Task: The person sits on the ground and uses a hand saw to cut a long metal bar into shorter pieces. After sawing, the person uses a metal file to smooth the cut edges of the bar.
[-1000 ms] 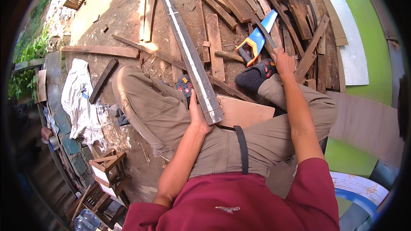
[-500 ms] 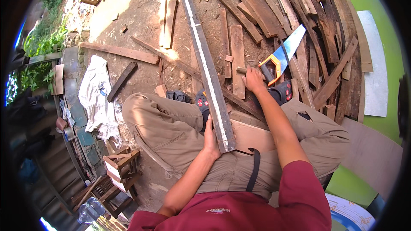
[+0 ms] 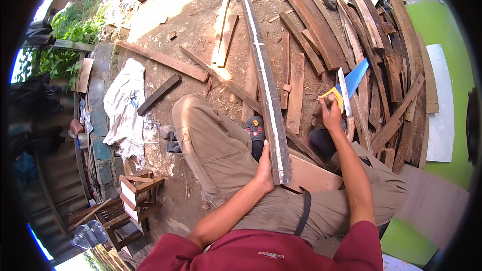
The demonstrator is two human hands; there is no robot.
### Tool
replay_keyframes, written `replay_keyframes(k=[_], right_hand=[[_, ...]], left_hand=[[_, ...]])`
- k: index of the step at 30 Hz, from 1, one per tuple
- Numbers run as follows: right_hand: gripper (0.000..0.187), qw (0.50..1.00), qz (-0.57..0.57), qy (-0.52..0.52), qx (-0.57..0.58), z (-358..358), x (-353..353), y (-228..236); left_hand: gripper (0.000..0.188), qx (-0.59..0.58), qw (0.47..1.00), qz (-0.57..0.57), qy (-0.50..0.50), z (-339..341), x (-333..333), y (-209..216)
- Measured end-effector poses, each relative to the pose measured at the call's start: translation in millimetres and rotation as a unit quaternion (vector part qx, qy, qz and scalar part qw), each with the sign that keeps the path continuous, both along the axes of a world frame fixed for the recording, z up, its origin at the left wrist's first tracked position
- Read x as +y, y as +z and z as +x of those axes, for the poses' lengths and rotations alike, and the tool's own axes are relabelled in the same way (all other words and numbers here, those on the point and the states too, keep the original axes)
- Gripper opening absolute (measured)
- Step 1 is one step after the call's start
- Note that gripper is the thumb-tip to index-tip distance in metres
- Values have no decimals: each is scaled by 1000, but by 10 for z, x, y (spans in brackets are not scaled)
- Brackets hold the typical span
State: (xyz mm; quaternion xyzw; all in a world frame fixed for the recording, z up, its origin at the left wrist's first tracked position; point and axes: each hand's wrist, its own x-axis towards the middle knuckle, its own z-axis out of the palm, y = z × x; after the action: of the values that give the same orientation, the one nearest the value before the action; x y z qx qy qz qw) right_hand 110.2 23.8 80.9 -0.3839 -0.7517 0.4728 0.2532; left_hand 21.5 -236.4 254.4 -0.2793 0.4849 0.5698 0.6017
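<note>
A long dark wooden beam (image 3: 271,120) with a white stripe along its top face runs away from my lap. Its near end rests by my left thigh, and my left hand (image 3: 264,169) is closed around its left side there. My right hand (image 3: 331,116) is closed beside the handle of a handsaw (image 3: 355,79) with a blue blade and a yellow-orange grip. A short brown wooden piece (image 3: 329,99) shows between its fingers; the rest of that piece is hidden. A large knife (image 3: 350,126) with a wooden handle lies just right of that hand, its blade across the saw.
Several old planks (image 3: 316,25) are heaped at the right, with loose boards (image 3: 295,90) ahead on the dirt ground. A light board (image 3: 314,170) lies between my legs. At left are a white cloth (image 3: 125,110), a wooden stool (image 3: 138,195) and a clear bottle (image 3: 90,233).
My right hand has moved right to the saw's handle with the brown wooden piece. The saw and knife have shifted slightly. My left hand keeps the beam; the whole view has shifted.
</note>
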Motion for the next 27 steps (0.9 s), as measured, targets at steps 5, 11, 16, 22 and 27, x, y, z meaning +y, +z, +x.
replay_keyframes(k=[5, 11, 16, 22, 27], right_hand=[[34, 997, 56, -5, 60, 110, -50, 975], [32, 972, 60, 47, 222, 264, -211, 2296], [38, 947, -104, 0, 302, 278, -591, 2477], [34, 948, 95, -22, 302, -220, -1211, 2295], [29, 932, 159, 70, 319, -380, -1345, 2252]], left_hand=[[74, 3, 1000, 19, -16, 6, -27, -116], [75, 10, 999, 37, -2, 90, 8, -244], [75, 28, 999, 32, -20, 101, 40, -197], [75, 23, 995, 94, -14, 152, 116, -160], [78, 12, 991, 128, -44, 167, 175, -117]])
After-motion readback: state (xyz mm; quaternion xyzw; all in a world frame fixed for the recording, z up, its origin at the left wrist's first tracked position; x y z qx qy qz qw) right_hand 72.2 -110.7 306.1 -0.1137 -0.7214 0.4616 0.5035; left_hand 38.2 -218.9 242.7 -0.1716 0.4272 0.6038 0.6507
